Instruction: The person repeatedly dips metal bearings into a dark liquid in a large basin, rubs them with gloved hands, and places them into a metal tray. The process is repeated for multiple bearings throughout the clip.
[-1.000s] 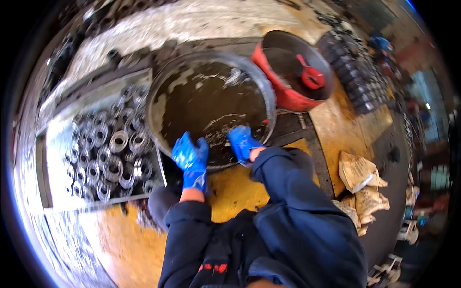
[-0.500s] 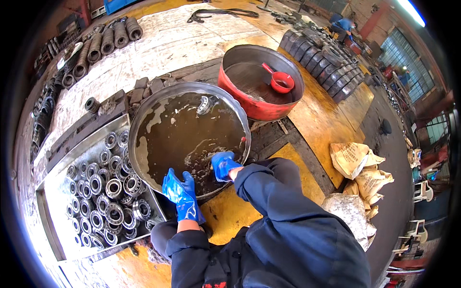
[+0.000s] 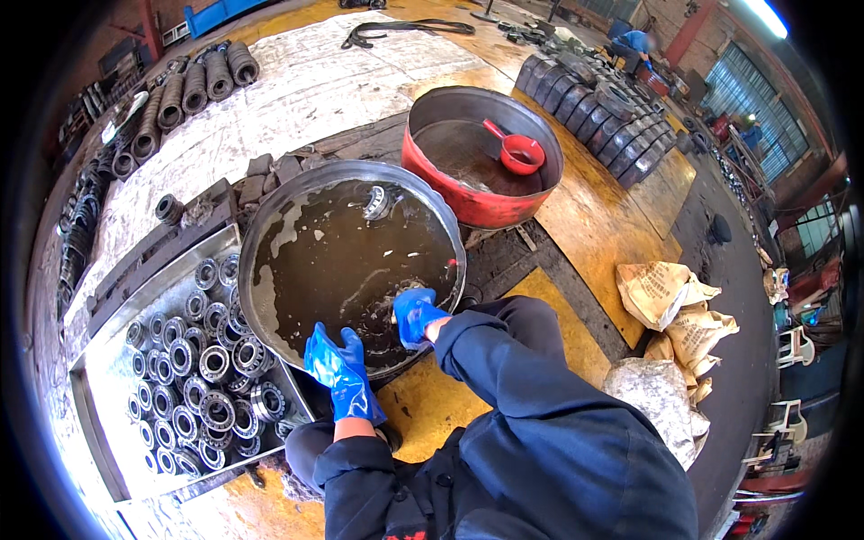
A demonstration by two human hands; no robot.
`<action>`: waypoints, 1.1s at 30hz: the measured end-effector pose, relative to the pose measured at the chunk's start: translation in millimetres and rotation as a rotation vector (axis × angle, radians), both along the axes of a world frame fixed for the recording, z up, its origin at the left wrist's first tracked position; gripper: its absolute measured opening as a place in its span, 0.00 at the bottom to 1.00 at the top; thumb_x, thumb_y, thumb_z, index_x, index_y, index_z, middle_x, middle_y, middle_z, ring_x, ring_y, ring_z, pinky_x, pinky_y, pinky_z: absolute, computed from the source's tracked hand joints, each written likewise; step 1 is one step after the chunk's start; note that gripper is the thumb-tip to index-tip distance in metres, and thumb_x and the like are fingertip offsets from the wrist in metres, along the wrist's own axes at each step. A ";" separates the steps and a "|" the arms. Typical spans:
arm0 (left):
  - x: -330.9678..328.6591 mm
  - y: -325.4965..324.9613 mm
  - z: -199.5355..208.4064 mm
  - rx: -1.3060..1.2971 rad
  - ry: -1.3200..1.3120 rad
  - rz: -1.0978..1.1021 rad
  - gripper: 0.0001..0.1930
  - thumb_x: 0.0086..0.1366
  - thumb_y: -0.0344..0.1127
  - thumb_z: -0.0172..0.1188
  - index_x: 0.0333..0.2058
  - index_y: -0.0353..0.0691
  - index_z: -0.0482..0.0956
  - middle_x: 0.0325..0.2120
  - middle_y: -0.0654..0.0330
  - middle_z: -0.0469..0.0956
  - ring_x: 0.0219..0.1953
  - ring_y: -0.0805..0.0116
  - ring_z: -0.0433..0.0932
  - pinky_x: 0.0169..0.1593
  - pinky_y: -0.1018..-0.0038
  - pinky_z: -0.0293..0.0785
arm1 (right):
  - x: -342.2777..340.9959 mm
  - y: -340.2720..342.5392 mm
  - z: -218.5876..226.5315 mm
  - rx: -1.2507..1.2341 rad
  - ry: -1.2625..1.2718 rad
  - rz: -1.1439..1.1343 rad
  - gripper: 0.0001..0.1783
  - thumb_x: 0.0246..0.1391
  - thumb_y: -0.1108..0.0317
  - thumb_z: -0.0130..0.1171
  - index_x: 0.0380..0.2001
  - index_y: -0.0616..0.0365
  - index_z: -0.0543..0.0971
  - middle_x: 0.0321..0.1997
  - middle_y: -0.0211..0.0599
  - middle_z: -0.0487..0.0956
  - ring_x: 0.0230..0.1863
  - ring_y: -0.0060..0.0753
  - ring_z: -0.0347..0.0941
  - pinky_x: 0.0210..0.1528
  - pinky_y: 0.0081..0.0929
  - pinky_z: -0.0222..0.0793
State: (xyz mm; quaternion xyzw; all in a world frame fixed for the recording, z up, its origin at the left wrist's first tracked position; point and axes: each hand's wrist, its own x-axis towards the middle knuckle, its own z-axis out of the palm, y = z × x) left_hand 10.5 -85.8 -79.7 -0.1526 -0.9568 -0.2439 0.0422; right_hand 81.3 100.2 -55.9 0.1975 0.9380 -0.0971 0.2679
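- Bearing [image 3: 377, 203]: in liquid, far side of basin [image 3: 351, 169].
- Right hand [image 3: 417, 317]: basin's near right; hold indiscernible.
- Left hand [image 3: 337, 364]: basin's near rim; fingers spread.
- Loose bearings [image 3: 216, 364]: left of basin.
- Step, apparently: washing; next needs steady wet grip.

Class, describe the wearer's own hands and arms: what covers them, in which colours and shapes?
The left hand and right hand wear glossy, bright blue gloves. The left sleeve and right sleeve are loose, dark navy cloth. Bare wrist shows between glove and sleeve on both arms.
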 end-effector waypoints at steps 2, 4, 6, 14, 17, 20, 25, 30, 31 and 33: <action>33.4 60.5 12.2 0.091 -0.051 -0.143 0.31 0.56 0.48 0.68 0.55 0.34 0.80 0.51 0.45 0.82 0.58 0.45 0.78 0.64 0.53 0.70 | 57.0 79.8 -105.8 0.027 0.298 -0.466 0.19 0.33 0.62 0.74 0.35 0.50 0.90 0.40 0.47 0.87 0.43 0.53 0.85 0.42 0.44 0.81; 9.4 20.7 3.2 0.028 -0.056 -0.038 0.31 0.56 0.48 0.68 0.55 0.34 0.80 0.51 0.45 0.82 0.58 0.45 0.78 0.64 0.53 0.70 | 16.1 18.9 -13.9 -0.019 -0.036 -0.177 0.16 0.39 0.60 0.72 0.36 0.49 0.90 0.41 0.48 0.87 0.44 0.54 0.84 0.40 0.44 0.81; 18.1 35.2 3.4 0.071 0.001 -0.083 0.31 0.56 0.48 0.68 0.54 0.34 0.80 0.50 0.45 0.83 0.57 0.45 0.78 0.64 0.53 0.71 | 17.1 48.4 -69.9 -0.027 0.095 -0.092 0.12 0.53 0.58 0.66 0.40 0.45 0.90 0.44 0.40 0.88 0.46 0.52 0.85 0.42 0.44 0.79; 8.3 24.2 -0.1 0.079 0.109 -0.067 0.28 0.53 0.47 0.67 0.50 0.34 0.83 0.42 0.44 0.85 0.49 0.45 0.82 0.55 0.52 0.76 | 11.4 61.6 -105.1 -0.059 0.143 -0.059 0.16 0.50 0.58 0.69 0.43 0.46 0.89 0.43 0.43 0.87 0.46 0.44 0.85 0.41 0.40 0.79; 9.6 32.1 1.2 0.097 0.122 -0.090 0.28 0.54 0.49 0.67 0.50 0.35 0.83 0.42 0.45 0.85 0.47 0.46 0.82 0.53 0.53 0.76 | 51.7 64.3 -113.7 -0.351 0.588 -0.059 0.12 0.61 0.68 0.56 0.25 0.59 0.82 0.20 0.35 0.75 0.22 0.33 0.66 0.26 0.39 0.62; 8.0 17.8 -4.2 0.072 0.183 -0.044 0.29 0.55 0.50 0.67 0.50 0.34 0.83 0.43 0.44 0.85 0.47 0.46 0.83 0.54 0.55 0.76 | 29.5 32.8 -79.4 0.168 0.326 0.063 0.10 0.59 0.64 0.60 0.29 0.54 0.86 0.29 0.40 0.85 0.31 0.42 0.83 0.30 0.41 0.72; 13.6 28.6 -2.3 0.161 0.213 -0.056 0.27 0.53 0.47 0.69 0.47 0.33 0.83 0.41 0.43 0.85 0.47 0.45 0.83 0.56 0.54 0.76 | -14.4 44.2 -77.3 0.200 -0.021 0.611 0.16 0.57 0.59 0.60 0.45 0.47 0.88 0.46 0.48 0.85 0.49 0.53 0.83 0.50 0.49 0.78; 10.2 32.2 -2.6 0.246 0.358 -0.081 0.24 0.50 0.42 0.69 0.43 0.32 0.82 0.35 0.44 0.84 0.39 0.43 0.82 0.49 0.52 0.77 | 39.5 78.7 -81.3 -0.104 0.307 0.000 0.17 0.56 0.59 0.60 0.40 0.61 0.86 0.45 0.60 0.83 0.48 0.63 0.80 0.48 0.48 0.76; 10.1 23.3 -8.7 0.239 0.369 -0.066 0.24 0.49 0.42 0.70 0.43 0.32 0.82 0.36 0.45 0.84 0.40 0.43 0.82 0.49 0.52 0.77 | 37.4 57.6 -66.9 -0.212 0.293 -0.159 0.19 0.56 0.57 0.62 0.39 0.64 0.85 0.43 0.61 0.83 0.47 0.63 0.80 0.48 0.47 0.75; 11.2 20.6 -10.2 0.258 0.415 -0.045 0.25 0.50 0.42 0.69 0.44 0.31 0.82 0.37 0.46 0.84 0.40 0.44 0.82 0.51 0.52 0.77 | 36.6 49.0 -59.7 -0.283 0.306 -0.341 0.22 0.51 0.51 0.67 0.35 0.63 0.85 0.38 0.59 0.83 0.44 0.62 0.81 0.43 0.46 0.75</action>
